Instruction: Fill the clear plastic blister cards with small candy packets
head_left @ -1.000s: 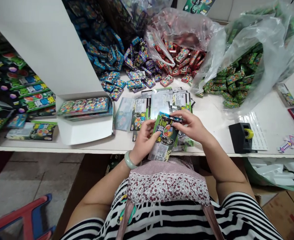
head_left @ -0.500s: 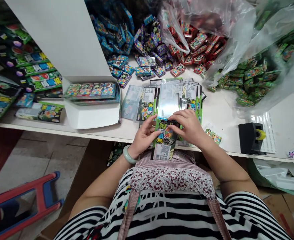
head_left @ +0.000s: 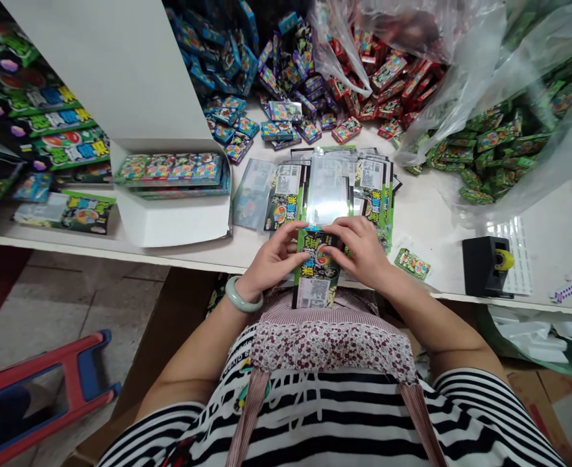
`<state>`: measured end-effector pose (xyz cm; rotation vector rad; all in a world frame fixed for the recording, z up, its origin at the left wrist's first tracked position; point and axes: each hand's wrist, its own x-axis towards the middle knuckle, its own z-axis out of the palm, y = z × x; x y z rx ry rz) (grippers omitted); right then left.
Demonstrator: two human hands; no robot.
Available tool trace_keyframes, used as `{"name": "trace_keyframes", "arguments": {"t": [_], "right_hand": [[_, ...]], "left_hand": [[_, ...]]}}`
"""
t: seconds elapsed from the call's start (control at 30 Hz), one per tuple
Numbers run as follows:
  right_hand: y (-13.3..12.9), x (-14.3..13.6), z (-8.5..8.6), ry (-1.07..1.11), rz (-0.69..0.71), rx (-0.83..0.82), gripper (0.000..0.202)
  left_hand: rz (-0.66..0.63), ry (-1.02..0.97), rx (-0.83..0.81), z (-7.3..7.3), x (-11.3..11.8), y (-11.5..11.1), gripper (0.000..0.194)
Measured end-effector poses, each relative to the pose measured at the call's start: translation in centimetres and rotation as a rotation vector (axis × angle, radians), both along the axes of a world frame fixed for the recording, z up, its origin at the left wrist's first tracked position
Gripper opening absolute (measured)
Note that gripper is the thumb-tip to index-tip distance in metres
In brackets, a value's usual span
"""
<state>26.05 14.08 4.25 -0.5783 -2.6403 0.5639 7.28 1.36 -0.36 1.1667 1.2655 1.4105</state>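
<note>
A printed black-and-green candy packet (head_left: 315,272) with a clear plastic upper part lies at the table's front edge, its lower end over the apron. My left hand (head_left: 279,256) grips its left edge, thumb on the printed face and fingers behind. From the right, my right hand (head_left: 358,250) holds the same packet, thumb on the print and fingers bent at its upper edge. A thin strip of blue shows between my fingertips. Beneath and behind lie more flat packets (head_left: 286,188), overlapping one another.
An open white carton (head_left: 179,224) holding rows of small boxes stands left. Piles of blue boxes (head_left: 225,61), purple boxes (head_left: 310,91), red boxes (head_left: 388,97) and green boxes (head_left: 495,146) lie behind. A tape dispenser (head_left: 485,266) stands right; a stool (head_left: 72,383) is below left.
Both hands stay on the packet, and my left fingers have moved up nearer its upper edge. The view has shifted slightly.
</note>
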Motion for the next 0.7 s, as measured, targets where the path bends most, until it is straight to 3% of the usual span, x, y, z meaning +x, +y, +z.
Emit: {"name": "trace_keyframes", "arguments": {"t": [0.17,0.4,0.7], "right_hand": [[0.6,-0.2,0.5,0.028,-0.03,0.026,0.026],[0.3,-0.3,1.2,0.032,-0.014,0.012,0.023],[-1.1,0.2,1.0,-0.004,0.024,-0.003,0.022]], "left_hand": [[-0.091,0.029,0.002,1.1,-0.8,0.5,0.048],[0.111,0.157,0.058,1.2,0.1,0.2,0.027],[0.133,0.247,0.109,0.6,0.5,-1.3,0.021]]}}
